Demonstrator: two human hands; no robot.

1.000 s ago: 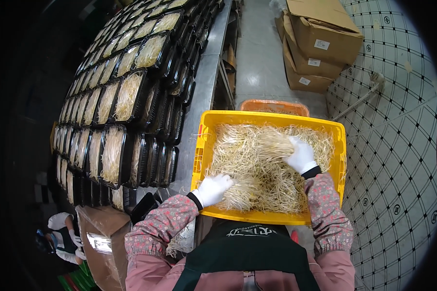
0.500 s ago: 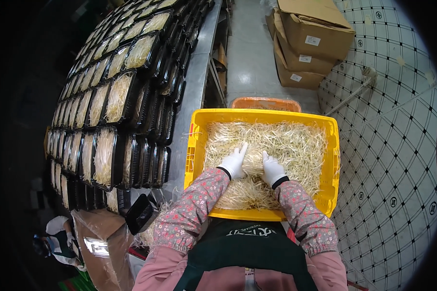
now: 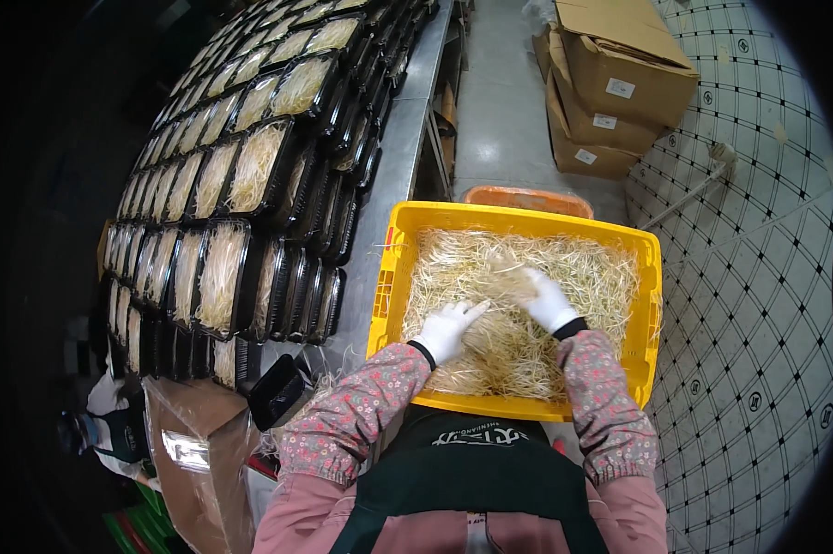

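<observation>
Bean sprouts [image 3: 506, 273] are grasped by the right hand [image 3: 549, 303] at its ten o'clock; more are spread at four o'clock from the left hand [image 3: 444, 331], whose grip cannot be told.

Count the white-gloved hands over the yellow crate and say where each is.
2. The left hand is over the sprouts, left of the yellow crate's middle; the right hand is right of the middle, farther from the body. Some fingertips may be hidden.

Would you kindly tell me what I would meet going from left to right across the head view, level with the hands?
Stacked black trays → metal table → white-gloved left hand → white-gloved right hand → black-and-white patterned surface.
</observation>
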